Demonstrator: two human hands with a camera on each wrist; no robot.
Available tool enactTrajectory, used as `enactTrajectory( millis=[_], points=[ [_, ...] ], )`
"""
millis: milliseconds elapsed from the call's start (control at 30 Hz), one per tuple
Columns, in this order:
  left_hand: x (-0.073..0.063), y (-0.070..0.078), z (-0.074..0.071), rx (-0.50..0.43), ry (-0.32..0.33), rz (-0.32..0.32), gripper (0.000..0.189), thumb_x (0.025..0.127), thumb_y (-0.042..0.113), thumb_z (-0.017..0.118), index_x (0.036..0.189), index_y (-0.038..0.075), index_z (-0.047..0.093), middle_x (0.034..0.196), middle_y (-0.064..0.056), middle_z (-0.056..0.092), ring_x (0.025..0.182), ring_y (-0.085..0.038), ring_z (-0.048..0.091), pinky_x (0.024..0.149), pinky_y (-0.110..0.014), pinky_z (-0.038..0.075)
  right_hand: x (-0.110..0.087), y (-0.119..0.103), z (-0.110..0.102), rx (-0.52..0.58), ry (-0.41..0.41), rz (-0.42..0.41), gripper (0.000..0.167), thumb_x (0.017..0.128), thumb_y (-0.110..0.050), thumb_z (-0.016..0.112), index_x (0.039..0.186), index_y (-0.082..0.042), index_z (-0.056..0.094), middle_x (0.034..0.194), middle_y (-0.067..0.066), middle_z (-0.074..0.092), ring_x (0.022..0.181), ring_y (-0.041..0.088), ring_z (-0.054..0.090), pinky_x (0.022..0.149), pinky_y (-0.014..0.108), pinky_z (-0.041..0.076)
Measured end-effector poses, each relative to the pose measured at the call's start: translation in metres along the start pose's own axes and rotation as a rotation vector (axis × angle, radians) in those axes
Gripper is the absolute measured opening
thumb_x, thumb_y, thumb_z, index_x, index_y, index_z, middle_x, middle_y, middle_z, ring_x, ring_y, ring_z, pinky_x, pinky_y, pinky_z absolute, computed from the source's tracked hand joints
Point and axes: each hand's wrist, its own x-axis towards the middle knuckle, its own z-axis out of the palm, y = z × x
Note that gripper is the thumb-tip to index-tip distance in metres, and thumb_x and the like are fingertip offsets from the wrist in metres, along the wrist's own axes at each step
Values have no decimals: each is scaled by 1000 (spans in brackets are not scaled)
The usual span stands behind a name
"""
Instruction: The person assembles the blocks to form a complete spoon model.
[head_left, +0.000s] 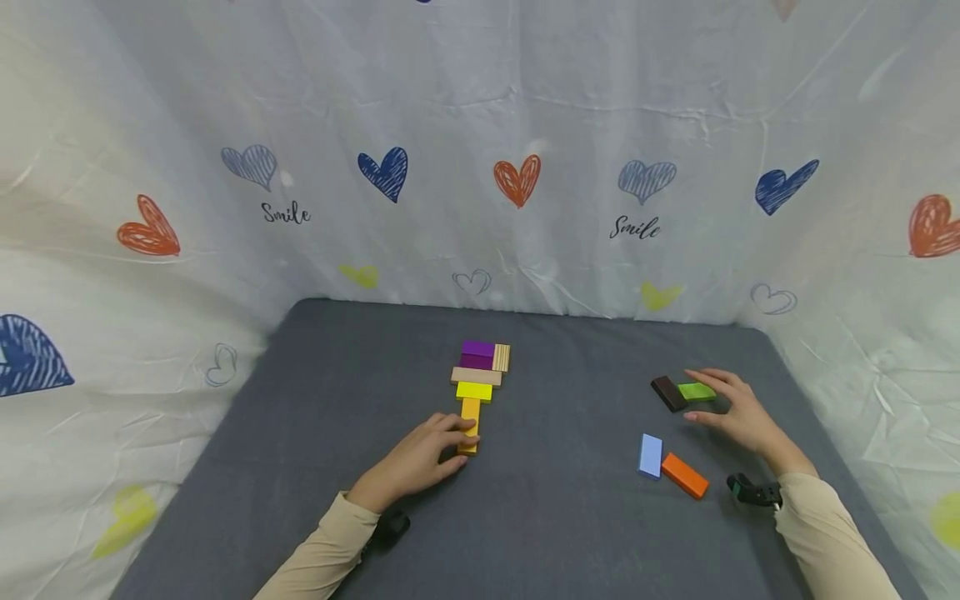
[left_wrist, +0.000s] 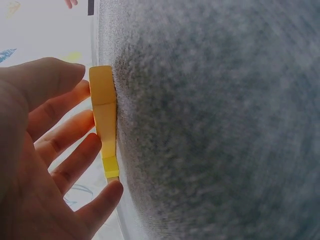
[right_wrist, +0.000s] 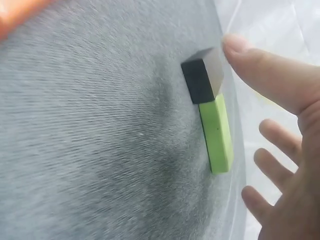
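Heart-print curtain (head_left: 442, 92) behind a grey table (head_left: 570, 517); block column (head_left: 474, 391) at six o'clock in the head view.
Left hand (head_left: 420, 458), seven o'clock: digits apart, loosely bent at the orange-yellow block (head_left: 470, 409), the column's near end; firm contact cannot be told. Right hand (head_left: 741, 416), four o'clock: thumb and fingers spread about the green block (head_left: 697, 392), which abuts the dark block (head_left: 668, 393). Pieces judged light, stiff, smooth, hardly fragile; best hold probably a mid-length pinch across the long sides. Right wrist view shows a gap between fingers and green block, unclear from above; only the head view shows the light-blue block (head_left: 650, 456), between four and five.
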Motion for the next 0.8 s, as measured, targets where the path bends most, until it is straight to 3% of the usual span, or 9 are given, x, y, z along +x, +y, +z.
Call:
enactTrajectory(
  millis=[200, 367, 633, 800],
  points=[
    [0, -1, 1, 2, 0, 0, 32, 95, 29, 67, 127, 24, 69, 140, 5, 56, 124, -18, 52, 105, -42, 49, 17, 8, -1, 45, -142, 22, 85, 84, -31, 79, 153, -8, 35, 158, 34, 14, 140, 61, 15, 97, 81, 24],
    [0, 0, 0, 5, -4, 2, 33, 96, 30, 67, 128, 25, 68, 141, 5, 55, 123, -17, 52, 104, -42, 49, 26, 13, -2, 55, -209, 35, 86, 82, -30, 80, 152, -7, 37, 158, 36, 12, 140, 64, 10, 97, 82, 20],
    [0, 1, 0, -5, -3, -4, 33, 95, 28, 67, 127, 24, 69, 140, 4, 56, 124, -18, 52, 105, -43, 49, 38, 15, -8, 7, -280, 12, 81, 81, -28, 81, 148, -4, 42, 154, 41, 14, 136, 69, 7, 96, 86, 11],
    [1, 1, 0, 3, -1, -5, 33, 95, 29, 67, 128, 24, 69, 141, 5, 56, 123, -17, 52, 104, -42, 49, 41, 13, -9, -7, -284, 29, 79, 81, -29, 81, 147, -6, 45, 153, 41, 16, 135, 71, 5, 97, 86, 7]
  ],
)
